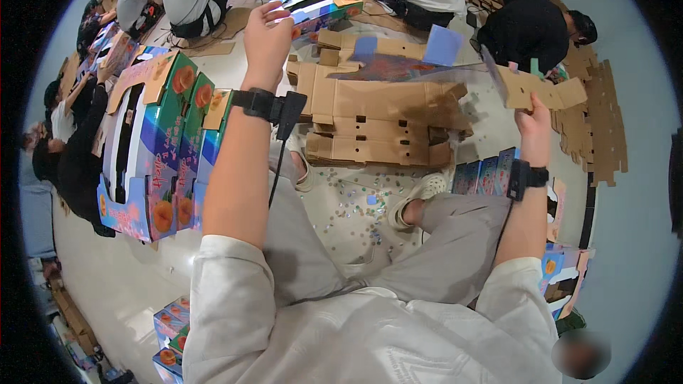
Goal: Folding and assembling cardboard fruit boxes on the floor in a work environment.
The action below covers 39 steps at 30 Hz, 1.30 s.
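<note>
My left hand [267, 35] is raised ahead of me and grips one end of a flat, unfolded cardboard box [398, 57], brown inside with blue and orange print on its outer flaps. My right hand [535, 117] holds the other end of the same sheet by a brown flap [530, 89]. The sheet stretches across between the two hands, above a pile of flat brown cardboard blanks [377, 124] lying on the floor in front of my crossed legs. Both wrists wear black bands.
Several folded colourful boxes with orange fruit print [167, 149] stand in a row at my left. More flat boxes [487, 174] lie by my right knee. Other people sit and crouch at the back and left among cardboard stacks [605, 121]. Paper scraps litter the floor [356, 206].
</note>
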Each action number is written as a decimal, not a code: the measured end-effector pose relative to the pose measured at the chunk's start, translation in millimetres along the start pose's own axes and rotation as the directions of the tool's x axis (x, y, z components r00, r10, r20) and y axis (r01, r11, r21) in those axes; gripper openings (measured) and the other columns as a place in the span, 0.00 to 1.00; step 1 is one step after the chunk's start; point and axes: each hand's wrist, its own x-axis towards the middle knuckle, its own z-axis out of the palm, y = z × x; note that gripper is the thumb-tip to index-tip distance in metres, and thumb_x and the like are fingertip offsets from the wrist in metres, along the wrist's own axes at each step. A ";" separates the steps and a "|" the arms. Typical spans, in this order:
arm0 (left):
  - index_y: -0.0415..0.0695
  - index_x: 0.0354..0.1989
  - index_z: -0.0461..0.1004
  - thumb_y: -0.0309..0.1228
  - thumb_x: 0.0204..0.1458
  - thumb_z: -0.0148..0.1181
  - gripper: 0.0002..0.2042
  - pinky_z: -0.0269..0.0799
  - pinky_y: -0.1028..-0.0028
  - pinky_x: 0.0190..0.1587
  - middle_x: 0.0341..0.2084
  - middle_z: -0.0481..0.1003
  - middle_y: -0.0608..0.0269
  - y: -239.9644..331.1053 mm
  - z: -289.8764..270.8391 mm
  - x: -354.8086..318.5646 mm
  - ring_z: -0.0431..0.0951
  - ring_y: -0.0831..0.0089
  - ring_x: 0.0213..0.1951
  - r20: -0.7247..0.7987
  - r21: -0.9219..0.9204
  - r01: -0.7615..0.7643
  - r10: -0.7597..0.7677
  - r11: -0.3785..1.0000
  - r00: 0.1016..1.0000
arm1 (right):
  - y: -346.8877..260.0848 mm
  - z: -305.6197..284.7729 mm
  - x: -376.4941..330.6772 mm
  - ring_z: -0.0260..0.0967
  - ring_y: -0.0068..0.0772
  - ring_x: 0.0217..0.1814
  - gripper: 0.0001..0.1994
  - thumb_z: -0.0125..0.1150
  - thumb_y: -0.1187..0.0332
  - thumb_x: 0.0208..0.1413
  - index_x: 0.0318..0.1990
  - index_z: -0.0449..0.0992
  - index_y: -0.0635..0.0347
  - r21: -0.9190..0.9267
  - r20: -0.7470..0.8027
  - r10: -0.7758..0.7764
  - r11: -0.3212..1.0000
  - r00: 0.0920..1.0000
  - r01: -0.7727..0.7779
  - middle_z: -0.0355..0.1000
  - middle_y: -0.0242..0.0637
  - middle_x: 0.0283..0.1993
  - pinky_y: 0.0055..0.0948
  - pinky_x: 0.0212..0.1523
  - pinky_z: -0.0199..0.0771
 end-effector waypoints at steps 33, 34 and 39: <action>0.33 0.56 0.71 0.21 0.60 0.59 0.16 0.78 0.76 0.41 0.44 0.79 0.55 43.3 12.0 -20.0 0.81 0.74 0.39 0.061 -0.254 0.030 -0.015 0.967 0.998 | 481.9 -116.8 -93.0 0.74 0.47 0.63 0.14 0.48 0.71 0.74 0.62 0.69 0.64 -0.478 -0.055 0.271 0.838 0.961 -0.264 0.74 0.43 0.63 0.53 0.65 0.76; 0.34 0.56 0.71 0.21 0.60 0.59 0.16 0.78 0.76 0.41 0.44 0.79 0.55 43.7 13.3 -20.4 0.81 0.74 0.39 0.076 -0.240 0.030 -0.012 0.970 0.997 | 480.0 -123.2 -94.0 0.74 0.46 0.64 0.14 0.48 0.70 0.74 0.62 0.69 0.63 -0.780 0.002 0.358 0.584 0.934 -0.223 0.74 0.43 0.63 0.52 0.65 0.77; 0.35 0.59 0.73 0.25 0.62 0.62 0.18 0.76 0.75 0.45 0.45 0.82 0.58 42.7 18.9 -21.2 0.84 0.71 0.43 0.156 -0.131 0.040 -0.019 0.991 0.988 | 445.9 -127.7 -103.8 0.85 0.44 0.41 0.23 0.57 0.53 0.69 0.56 0.70 0.67 -0.468 -0.615 0.688 0.077 0.387 -0.881 0.82 0.50 0.44 0.49 0.41 0.88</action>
